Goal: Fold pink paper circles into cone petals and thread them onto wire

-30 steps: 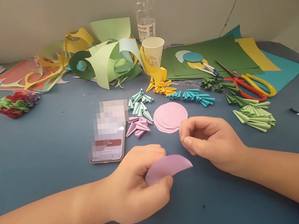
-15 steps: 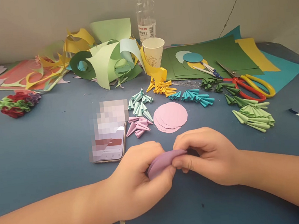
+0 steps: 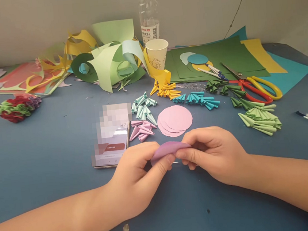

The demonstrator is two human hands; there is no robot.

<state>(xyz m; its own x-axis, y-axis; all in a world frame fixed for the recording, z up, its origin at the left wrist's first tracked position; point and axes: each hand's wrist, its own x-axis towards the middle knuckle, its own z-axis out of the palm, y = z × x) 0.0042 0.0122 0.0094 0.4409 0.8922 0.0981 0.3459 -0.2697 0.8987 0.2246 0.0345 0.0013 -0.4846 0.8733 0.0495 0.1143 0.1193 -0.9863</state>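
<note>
A purple paper disc [image 3: 168, 149], curved and seen nearly edge-on, is pinched between both hands above the blue table. My left hand [image 3: 145, 175] grips its left and lower edge between thumb and fingers. On the other side, my right hand [image 3: 210, 153] closes thumb and forefinger on the right edge. The underside of the disc and some fingertips are hidden. Just beyond the hands lies a small stack of pink paper circles [image 3: 175, 120]. Pink paper cones [image 3: 142, 129] lie to the left of that stack.
A phone [image 3: 112, 138] lies left of the cones. Teal cones [image 3: 200, 99], yellow cones [image 3: 166, 90] and green cones [image 3: 263, 118] form an arc. Scissors [image 3: 255, 82], a paper cup [image 3: 157, 52], a bottle [image 3: 148, 13] and paper scraps [image 3: 110, 63] are further back.
Both hands have risen slightly away from me with the purple disc. The disc looks more arched, and its upper face is turned more into view.
</note>
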